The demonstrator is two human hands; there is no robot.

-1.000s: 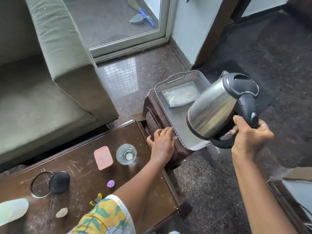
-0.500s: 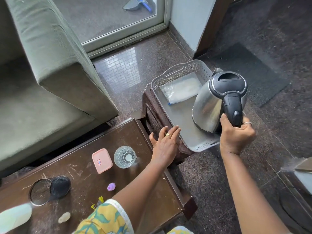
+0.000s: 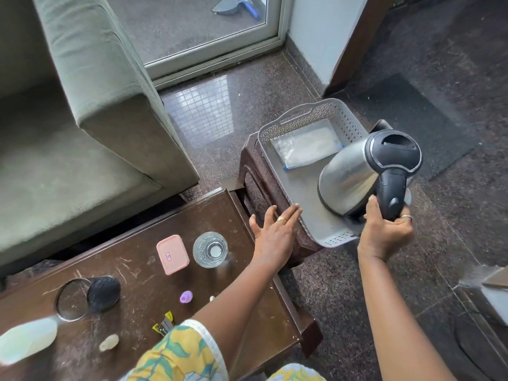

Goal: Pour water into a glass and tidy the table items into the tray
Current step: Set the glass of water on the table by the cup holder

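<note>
Right fingers [image 3: 404, 219]: curled tight round the black handle [image 3: 390, 193], thumb up its near side.
Right hand [image 3: 384, 232]: carries the whole kettle [image 3: 346, 174].
Kettle: steel body, black lid, tilted toward the left. Its base is low over the near end of the tray [image 3: 310, 112]; whether it touches the floor cannot be told.
Left fingers [image 3: 286, 215]: straight and together, grasping nothing.
Left hand [image 3: 275, 232]: lies flat on the stool [image 3: 253, 166], against the tray's near-left wall, apparently to steady it.
Tray: grey, lattice-walled, sits on the stool just beyond the table's right end. A clear plastic pouch [image 3: 308, 145] lies at its far end.
Glass [image 3: 210, 249]: upright on the table [image 3: 132, 287], near the left wrist, well apart from the kettle. Its fill level is unclear.
Loose items on the table: pink box [image 3: 172, 254] just beside the glass, strainer [image 3: 82, 298], purple piece [image 3: 186, 296], stapler [image 3: 164, 323].
Step in hand: judged to be stowing the kettle; pouring looks finished, since the spout is far from the glass.
Next move calls for: levelling the kettle, seating its base flat short of the pouch, then loosening the grip. The table items remain to be gathered.
</note>
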